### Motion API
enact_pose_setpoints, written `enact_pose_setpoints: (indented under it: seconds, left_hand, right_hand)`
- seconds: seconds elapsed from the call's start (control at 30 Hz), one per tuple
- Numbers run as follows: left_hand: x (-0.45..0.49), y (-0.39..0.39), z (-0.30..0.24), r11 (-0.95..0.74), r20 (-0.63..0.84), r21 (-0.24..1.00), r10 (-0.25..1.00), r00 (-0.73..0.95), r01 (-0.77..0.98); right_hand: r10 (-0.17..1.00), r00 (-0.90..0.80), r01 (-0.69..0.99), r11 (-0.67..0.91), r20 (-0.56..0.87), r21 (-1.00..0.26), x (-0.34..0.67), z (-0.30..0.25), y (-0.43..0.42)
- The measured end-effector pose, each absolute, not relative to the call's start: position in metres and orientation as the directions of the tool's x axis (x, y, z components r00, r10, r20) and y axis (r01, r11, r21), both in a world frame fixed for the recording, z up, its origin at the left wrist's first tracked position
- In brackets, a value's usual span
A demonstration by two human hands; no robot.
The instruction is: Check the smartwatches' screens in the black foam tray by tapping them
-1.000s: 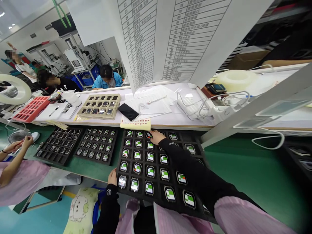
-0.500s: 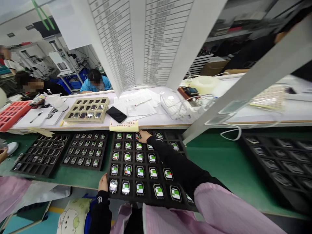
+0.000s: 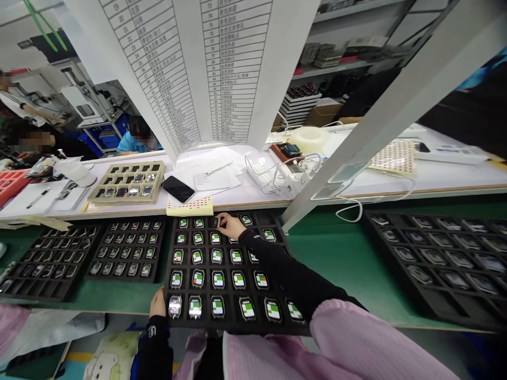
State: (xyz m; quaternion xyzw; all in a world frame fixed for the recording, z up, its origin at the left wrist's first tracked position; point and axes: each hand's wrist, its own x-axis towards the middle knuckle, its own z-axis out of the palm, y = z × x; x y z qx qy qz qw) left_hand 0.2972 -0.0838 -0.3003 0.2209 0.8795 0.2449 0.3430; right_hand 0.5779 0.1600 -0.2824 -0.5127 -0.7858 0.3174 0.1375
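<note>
A black foam tray [image 3: 206, 330] on the green bench holds rows of smartwatches, most with lit green-and-white screens such as one lit watch [image 3: 217, 306]. In the back row, the fingers of my right hand [image 3: 233, 227] are closed on a smartwatch [image 3: 216, 222], tipped up over its slot with a dark face. My left hand [image 3: 157, 303] grips the front left side of the tray, its fingertips partly hidden behind the edge. My right forearm covers several watches on the right side.
Two more watch trays, the nearer tray [image 3: 156, 253] included, lie to the left; another black tray [image 3: 435, 303] is at the right. Behind is a white shelf with a beige tray [image 3: 158, 174], a phone [image 3: 178, 189] and papers. A slanted white post [image 3: 344, 163] rises beside my right arm.
My right hand has tilted the back-row watch up, and its screen now looks dark. The view has shifted to the right. My left hand stays at the tray's side.
</note>
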Motion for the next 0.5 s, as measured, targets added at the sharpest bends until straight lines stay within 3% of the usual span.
enact_pose_setpoints:
  seconds: [0.2, 0.5]
  left_hand:
    - [0.296, -0.086, -0.304, 0.785, -0.527, 0.598, 0.539, -0.658, 0.164]
    - [0.288, -0.087, -0.310, 0.794, -0.559, 0.596, 0.516, -0.649, 0.118]
  right_hand:
    - [0.879, -0.460, 0.741, 0.305, -0.122, -0.598, 0.598, -0.279, 0.153]
    - [0.945, -0.305, 0.877, 0.231, -0.116, -0.421, 0.574, -0.263, 0.141]
